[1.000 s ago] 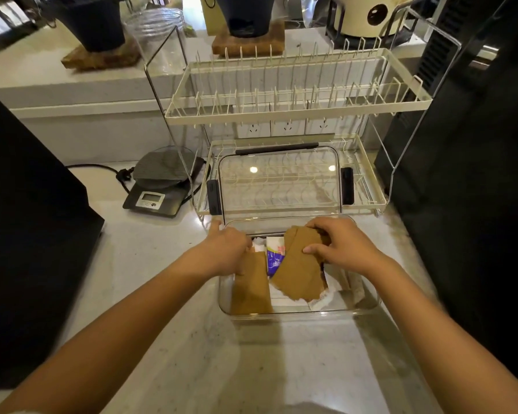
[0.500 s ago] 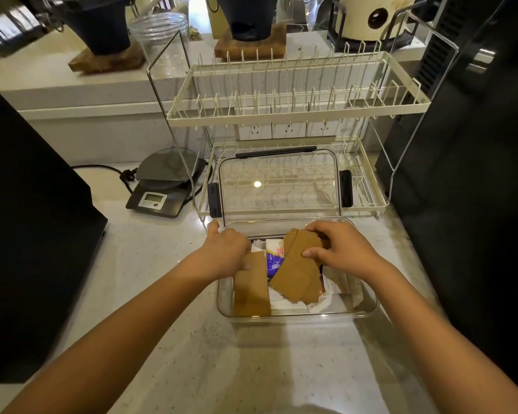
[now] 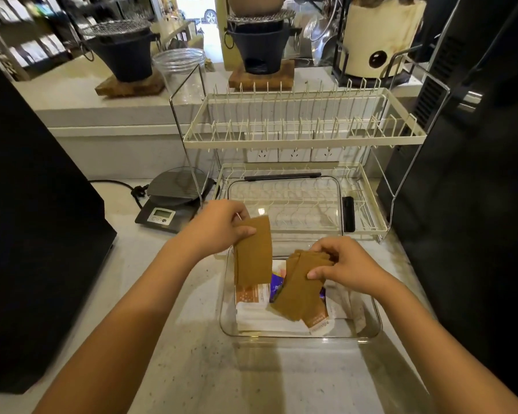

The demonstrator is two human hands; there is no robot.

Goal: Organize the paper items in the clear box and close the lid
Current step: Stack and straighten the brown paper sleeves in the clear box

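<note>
Your left hand (image 3: 219, 225) pinches one flat brown paper sleeve (image 3: 253, 251) above the clear rectangular plastic box (image 3: 368, 330) on the table; your right hand (image 3: 346, 265) grips a brown stack (image 3: 299, 289) inside. Sorting is midway; the clear lid (image 3: 284, 201) is still off, propped behind.

You are standing at a kitchen or café work area. In front of you a pale speckled counter (image 3: 192, 369) carries a two-tier wire dish rack (image 3: 304, 138) and a digital kitchen scale (image 3: 174, 201). On the raised ledge behind sit two small black charcoal stoves (image 3: 123, 59) topped with wire grills on wooden boards, and a clear jar (image 3: 180, 67). Wall sockets (image 3: 293, 153) show behind the rack, and blurred shelves (image 3: 27, 40) of goods line the far left.
</note>
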